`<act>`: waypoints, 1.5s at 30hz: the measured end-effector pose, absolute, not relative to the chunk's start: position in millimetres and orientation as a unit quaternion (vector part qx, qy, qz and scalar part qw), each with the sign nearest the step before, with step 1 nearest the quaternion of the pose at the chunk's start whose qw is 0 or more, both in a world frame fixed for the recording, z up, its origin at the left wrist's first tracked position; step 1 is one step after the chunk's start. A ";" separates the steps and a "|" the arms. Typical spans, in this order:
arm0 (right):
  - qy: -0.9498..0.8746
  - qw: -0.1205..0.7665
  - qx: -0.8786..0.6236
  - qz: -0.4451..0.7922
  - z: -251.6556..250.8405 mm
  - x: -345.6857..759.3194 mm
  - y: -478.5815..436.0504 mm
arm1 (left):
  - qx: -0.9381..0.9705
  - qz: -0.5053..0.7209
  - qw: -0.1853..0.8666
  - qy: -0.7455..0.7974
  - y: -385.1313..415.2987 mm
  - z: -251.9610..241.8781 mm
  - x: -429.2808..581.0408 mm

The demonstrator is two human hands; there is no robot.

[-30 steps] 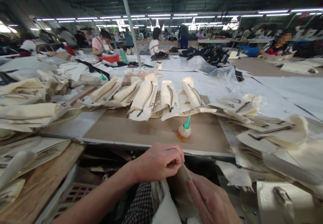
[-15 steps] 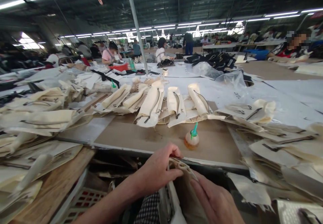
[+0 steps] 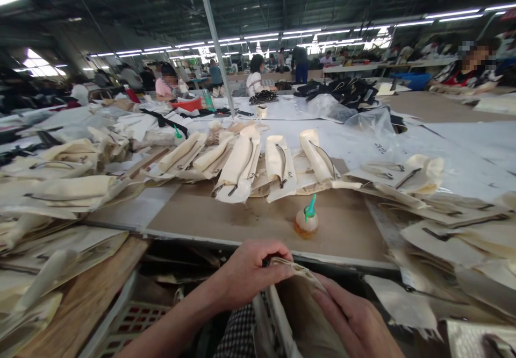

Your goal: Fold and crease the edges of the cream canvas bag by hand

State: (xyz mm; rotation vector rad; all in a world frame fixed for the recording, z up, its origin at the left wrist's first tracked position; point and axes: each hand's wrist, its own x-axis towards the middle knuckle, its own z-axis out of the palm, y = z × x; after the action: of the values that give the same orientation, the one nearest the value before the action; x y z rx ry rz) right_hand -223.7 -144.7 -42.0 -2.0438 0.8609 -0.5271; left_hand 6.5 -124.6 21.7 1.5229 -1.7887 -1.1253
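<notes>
Your left hand [image 3: 253, 272] pinches the top edge of the beige fabric piece [image 3: 300, 307] held low at your lap, and your right hand [image 3: 355, 320] lies flat against it, so this one looks unfinished. Past the glue bottle [image 3: 307, 219], folded pieces [image 3: 242, 164] already lie in a row.

Glue bottle [image 3: 306, 219] on open tabletop [image 3: 226, 215]

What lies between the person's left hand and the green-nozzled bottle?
In the head view, only bare brown tabletop and the table's front edge lie between the bottle and the left hand, which grips a cream fabric piece.
</notes>
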 end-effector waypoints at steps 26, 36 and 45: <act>0.337 0.336 -0.841 -0.256 -59.7 -219.5 -144.5 | 0.478 -0.127 0.372 -0.785 -121.9 -8.8 6.7; 0.352 0.355 -0.838 -0.220 -57.0 -217.2 -143.7 | 0.391 0.032 0.366 -0.844 -119.6 -13.7 10.7; 0.360 0.326 -0.842 -0.233 -60.8 -218.5 -144.1 | 0.462 -0.039 0.262 -0.847 -123.8 -6.4 6.9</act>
State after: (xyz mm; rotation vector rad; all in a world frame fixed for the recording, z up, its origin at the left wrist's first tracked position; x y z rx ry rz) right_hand -218.5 -144.1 -60.8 -2.2065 0.9442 -0.6115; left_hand 6.9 -123.8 -6.4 1.2495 -2.2909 -0.1054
